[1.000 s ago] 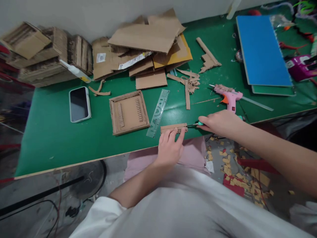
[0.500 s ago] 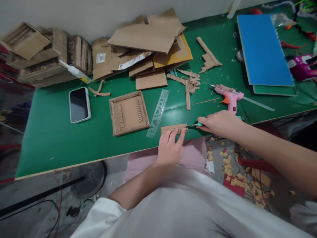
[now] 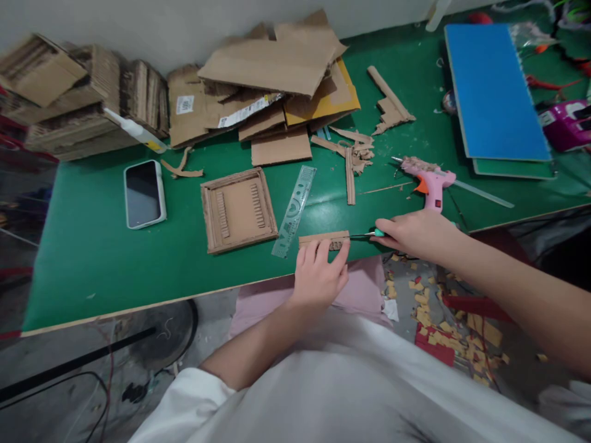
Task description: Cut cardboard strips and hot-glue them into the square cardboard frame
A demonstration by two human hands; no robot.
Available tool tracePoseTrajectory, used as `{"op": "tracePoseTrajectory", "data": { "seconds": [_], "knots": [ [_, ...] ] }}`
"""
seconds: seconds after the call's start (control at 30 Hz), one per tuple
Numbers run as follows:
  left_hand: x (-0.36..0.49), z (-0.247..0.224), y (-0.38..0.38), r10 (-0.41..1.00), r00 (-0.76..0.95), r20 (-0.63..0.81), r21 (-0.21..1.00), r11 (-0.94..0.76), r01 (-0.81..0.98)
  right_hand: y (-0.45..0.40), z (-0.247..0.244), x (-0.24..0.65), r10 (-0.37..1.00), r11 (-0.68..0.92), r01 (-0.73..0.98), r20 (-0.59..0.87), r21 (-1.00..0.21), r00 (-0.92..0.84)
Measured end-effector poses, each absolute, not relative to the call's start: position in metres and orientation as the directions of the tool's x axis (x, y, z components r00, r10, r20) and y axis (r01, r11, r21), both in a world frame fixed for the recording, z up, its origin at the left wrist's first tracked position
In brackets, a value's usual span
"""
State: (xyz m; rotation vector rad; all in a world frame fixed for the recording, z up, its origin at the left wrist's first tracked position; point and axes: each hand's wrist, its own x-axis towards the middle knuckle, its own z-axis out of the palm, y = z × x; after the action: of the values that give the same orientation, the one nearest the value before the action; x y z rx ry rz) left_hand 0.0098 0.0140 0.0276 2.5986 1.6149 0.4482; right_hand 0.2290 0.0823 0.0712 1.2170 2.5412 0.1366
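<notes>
Near the table's front edge lies a small strip of cardboard (image 3: 323, 237), with short ridged pieces along its near side. My left hand (image 3: 318, 274) presses down on it, fingers spread over its near side. In my right hand (image 3: 413, 234) is a slim craft knife (image 3: 378, 232) with a teal handle; its thin blade points left and meets the strip's right end. Left of the strip is a clear ruler (image 3: 294, 212). Beyond that sits a shallow square cardboard tray (image 3: 237, 243) with two rows of small ridged pieces inside.
A pink glue gun (image 3: 431, 181) lies beyond my right hand. Cardboard sheets (image 3: 272, 64) and stacked cardboard boxes (image 3: 76, 101) line the wall. There is a phone (image 3: 144, 195) on the left, a blue notebook (image 3: 498, 92) on the right, and cardboard scraps (image 3: 360, 154) mid-table.
My right hand and the knife have shifted slightly to the right, so more of the blade shows. My left hand stays on the strip, its index finger slightly moved.
</notes>
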Motion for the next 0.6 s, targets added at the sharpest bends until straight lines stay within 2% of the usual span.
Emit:
{"op": "tracePoseTrajectory", "data": {
  "seconds": [0.17, 0.6],
  "knots": [
    [0.01, 0.022, 0.012, 0.879, 0.398, 0.263, 0.185, -0.451, 0.873, 0.08, 0.081, 0.224, 0.762, 0.643, 0.73, -0.276, 0.23, -0.585],
    [0.015, 0.022, 0.013, 0.882, 0.38, 0.277, 0.164, -0.433, 0.886, 0.082, 0.083, 0.219, 0.755, 0.649, 0.728, -0.309, 0.223, -0.578]
  ]
}}
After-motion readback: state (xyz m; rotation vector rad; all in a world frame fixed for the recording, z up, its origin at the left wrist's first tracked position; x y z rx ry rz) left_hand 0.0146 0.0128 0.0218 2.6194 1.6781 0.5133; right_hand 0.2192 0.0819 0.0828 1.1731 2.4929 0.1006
